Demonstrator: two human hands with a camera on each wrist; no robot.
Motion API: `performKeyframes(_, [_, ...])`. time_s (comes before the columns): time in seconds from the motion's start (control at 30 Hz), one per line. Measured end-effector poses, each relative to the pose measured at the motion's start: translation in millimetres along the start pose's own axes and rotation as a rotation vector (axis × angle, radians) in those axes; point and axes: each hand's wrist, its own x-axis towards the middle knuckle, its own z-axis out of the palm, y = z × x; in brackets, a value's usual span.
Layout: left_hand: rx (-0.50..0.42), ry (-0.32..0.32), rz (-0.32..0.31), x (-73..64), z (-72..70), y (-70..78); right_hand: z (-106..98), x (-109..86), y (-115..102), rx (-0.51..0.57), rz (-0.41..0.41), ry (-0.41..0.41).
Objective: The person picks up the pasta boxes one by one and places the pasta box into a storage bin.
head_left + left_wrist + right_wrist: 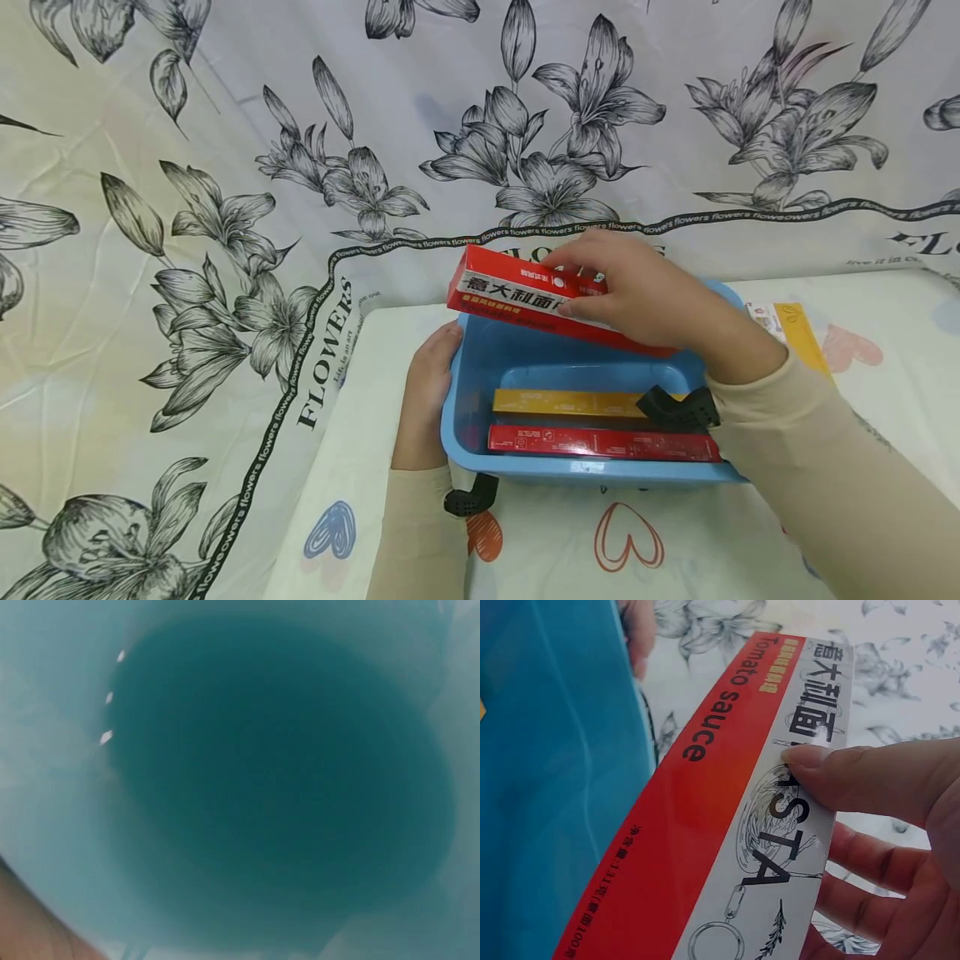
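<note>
A red and white box of pasta (517,292) with "PASTA" and "Tomato sauce" printed on it is tilted above the far side of a blue plastic bin (448,417). My right hand (630,287) grips the box, its thumb (885,776) lying on the white printed face and the other fingers behind. Against the bin's left outer side rests my left hand (429,375), its fingers near the rim. Inside the bin lie a yellow box (570,402) and a red box (592,442), side by side. The left wrist view holds mostly blurred blue plastic (277,780).
Right of the bin, a yellow and white box (798,333) lies on the heart-patterned cloth (547,533), partly hidden by the right arm. A flower-printed sheet (480,108) hangs behind and spreads to the left.
</note>
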Motion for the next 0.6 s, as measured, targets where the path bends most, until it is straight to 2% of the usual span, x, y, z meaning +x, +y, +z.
performKeyframes(0.27, [0.041,0.010,-0.003,-1.1,-1.5,0.1,10.1,3.2,3.7,-0.050,0.039,-0.064])
performKeyframes(0.6, [0.023,0.014,0.022,-0.3,-1.6,-2.0,26.0,8.1,12.4,-0.126,0.037,-0.116])
